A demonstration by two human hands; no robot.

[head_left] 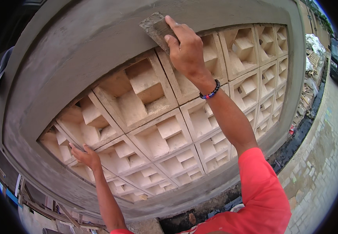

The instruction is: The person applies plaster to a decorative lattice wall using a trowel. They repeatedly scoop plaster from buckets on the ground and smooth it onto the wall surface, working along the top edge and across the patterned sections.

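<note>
"Where's the flat tool (153, 29)?"

"In the right hand (190, 48), fingers grasping it, at the block grid (153, 118)'s far edge."

"Left hand (87, 158)?"

"Fingers released, touching the grid's left; grey plaster (98, 35) lies open beyond."

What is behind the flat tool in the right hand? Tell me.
Grey plaster shows around the flat tool, with pale openwork blocks near its lower end. The patch directly behind it is covered, so it cannot be seen.
</note>
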